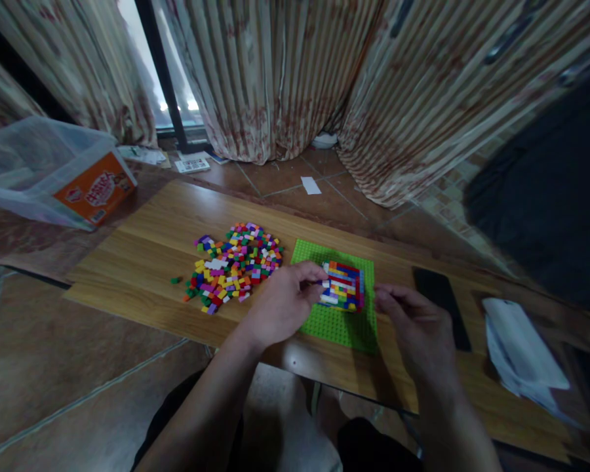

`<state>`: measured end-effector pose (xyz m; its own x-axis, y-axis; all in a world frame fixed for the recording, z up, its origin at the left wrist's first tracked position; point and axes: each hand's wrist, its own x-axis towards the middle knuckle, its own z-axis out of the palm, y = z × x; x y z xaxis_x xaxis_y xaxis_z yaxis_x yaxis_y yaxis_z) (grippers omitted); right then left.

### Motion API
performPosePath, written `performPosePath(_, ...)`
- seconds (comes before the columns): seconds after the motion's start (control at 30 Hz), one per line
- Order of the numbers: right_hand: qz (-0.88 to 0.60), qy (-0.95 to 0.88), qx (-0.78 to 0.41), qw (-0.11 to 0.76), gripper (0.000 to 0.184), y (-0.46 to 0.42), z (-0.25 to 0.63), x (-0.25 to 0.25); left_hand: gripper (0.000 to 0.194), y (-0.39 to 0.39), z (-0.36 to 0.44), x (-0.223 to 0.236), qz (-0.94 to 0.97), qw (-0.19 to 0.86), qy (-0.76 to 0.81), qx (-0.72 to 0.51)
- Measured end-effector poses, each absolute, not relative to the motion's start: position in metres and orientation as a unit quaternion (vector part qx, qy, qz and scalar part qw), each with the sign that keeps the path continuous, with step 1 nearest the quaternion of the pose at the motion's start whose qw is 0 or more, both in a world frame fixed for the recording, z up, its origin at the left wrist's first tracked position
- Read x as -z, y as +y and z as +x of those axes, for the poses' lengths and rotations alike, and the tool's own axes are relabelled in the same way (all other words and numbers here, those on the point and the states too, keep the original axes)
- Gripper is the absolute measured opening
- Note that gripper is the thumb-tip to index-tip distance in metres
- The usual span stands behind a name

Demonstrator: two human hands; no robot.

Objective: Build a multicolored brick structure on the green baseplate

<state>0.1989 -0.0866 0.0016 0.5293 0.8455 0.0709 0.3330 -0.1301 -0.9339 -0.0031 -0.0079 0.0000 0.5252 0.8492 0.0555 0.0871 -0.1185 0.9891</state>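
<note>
A green baseplate (339, 324) lies on the low wooden table (142, 262). On it stands a small multicoloured brick build (344, 285). My left hand (282, 301) rests at the build's left side, fingertips pinched against its edge; whether a small brick is between them I cannot tell. My right hand (415, 324) hovers just right of the baseplate, fingers loosely curled, nothing visible in it. A pile of loose coloured bricks (233, 265) lies left of the plate.
A black phone (440, 298) and a white paper or bag (518, 347) lie on the table's right. A clear plastic bag with an orange box (96, 187) sits at the left on the tiled floor. Curtains hang behind.
</note>
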Motion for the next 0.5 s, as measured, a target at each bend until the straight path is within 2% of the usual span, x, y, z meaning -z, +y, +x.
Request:
performPosePath(0.23, -0.619, -0.51, -0.315, 0.508, 0.021, -0.085, 0.161, -0.007, 0.016, -0.021, 0.015, -0.005, 0.66, 0.588, 0.324, -0.337)
performPosePath(0.5, -0.634, -0.49, -0.277, 0.53, 0.012, -0.086, 0.158, -0.005, 0.01, -0.027, 0.024, -0.006, 0.644, 0.581, 0.341, -0.361)
